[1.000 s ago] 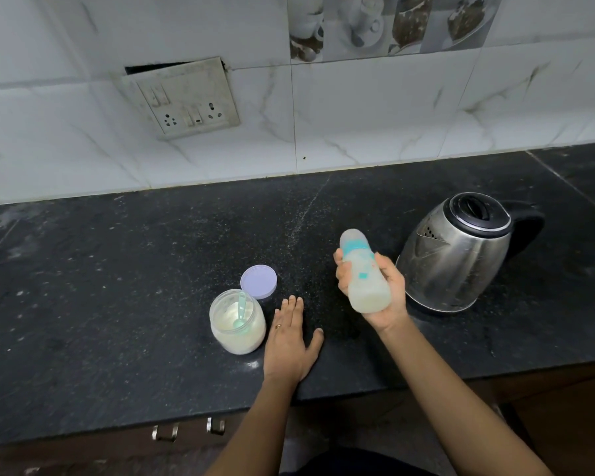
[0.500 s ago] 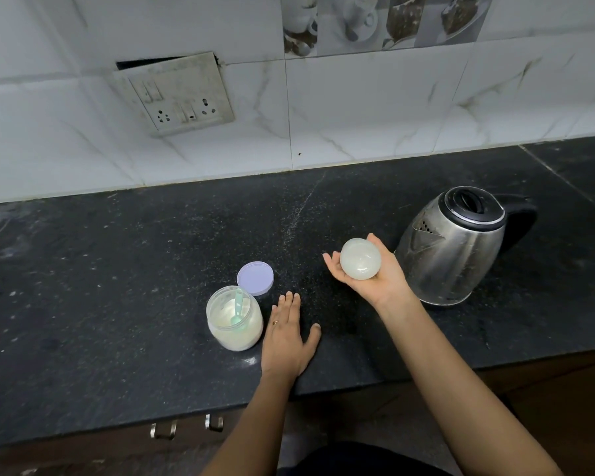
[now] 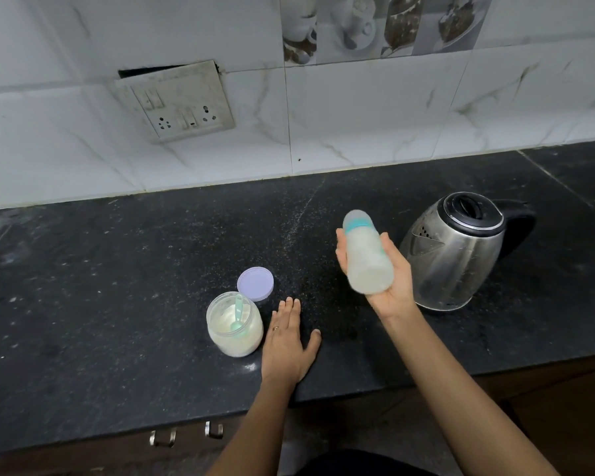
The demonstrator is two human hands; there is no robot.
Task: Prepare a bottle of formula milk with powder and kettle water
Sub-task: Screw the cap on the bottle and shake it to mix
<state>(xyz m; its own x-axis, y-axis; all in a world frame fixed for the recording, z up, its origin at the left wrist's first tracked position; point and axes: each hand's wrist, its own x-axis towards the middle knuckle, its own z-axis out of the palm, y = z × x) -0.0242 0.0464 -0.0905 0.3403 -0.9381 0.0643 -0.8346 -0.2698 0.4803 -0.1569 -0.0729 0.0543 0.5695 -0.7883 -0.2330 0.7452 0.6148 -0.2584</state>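
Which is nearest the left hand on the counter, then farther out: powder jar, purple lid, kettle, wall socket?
1. powder jar, just left of the left hand.
2. purple lid, behind the jar.
3. kettle, far right.
4. wall socket, up on the tiled wall.

Left hand [image 3: 289, 341]: we are resting it flat, palm down, fingers straight, thumb spread.
Right hand [image 3: 390, 280]: we are holding it raised, palm up, fingers curling round the bottle [image 3: 366, 255].
Forearms: we are stretching both forward.

A head-worn wide-angle camera looks forward and down onto the nearby counter [image 3: 100, 304].
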